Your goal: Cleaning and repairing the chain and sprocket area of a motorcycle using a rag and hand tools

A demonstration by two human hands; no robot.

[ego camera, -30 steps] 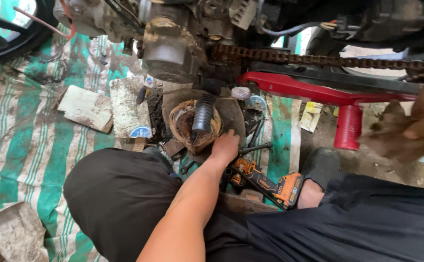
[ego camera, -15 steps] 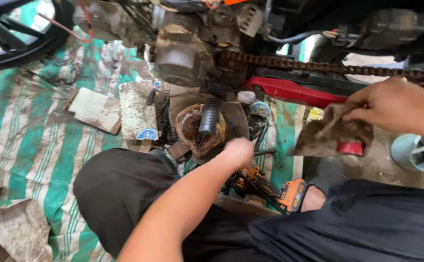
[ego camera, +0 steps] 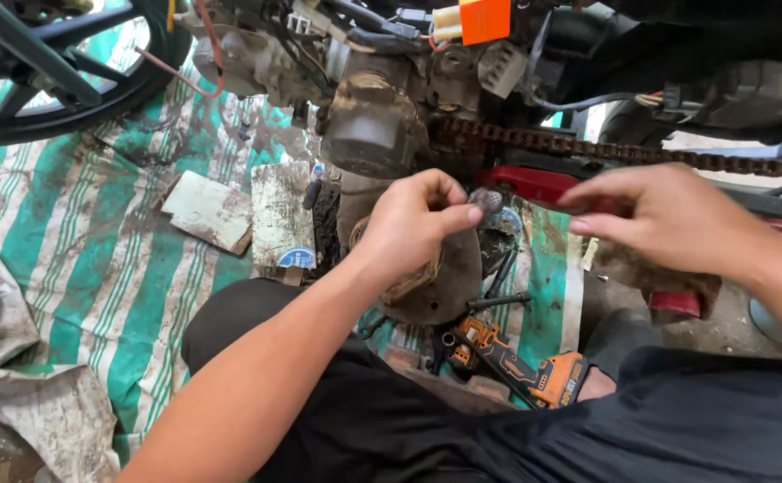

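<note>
Striped tarp (ego camera: 69, 268); round pan (ego camera: 444, 286) under hands (ego camera: 418, 219).

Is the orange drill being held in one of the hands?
No, the orange drill lies on the ground by the knees, while the left hand pinches a small grey part.

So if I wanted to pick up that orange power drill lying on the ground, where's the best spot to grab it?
Probably by the handle, the narrow dark-and-orange middle of the orange power drill. It lies flat on its side on the striped tarp, nose toward the round metal cover and battery end toward the person's leg. Come from straight above: the handle is the slimmest stretch, and fingers can close across it there.
</note>
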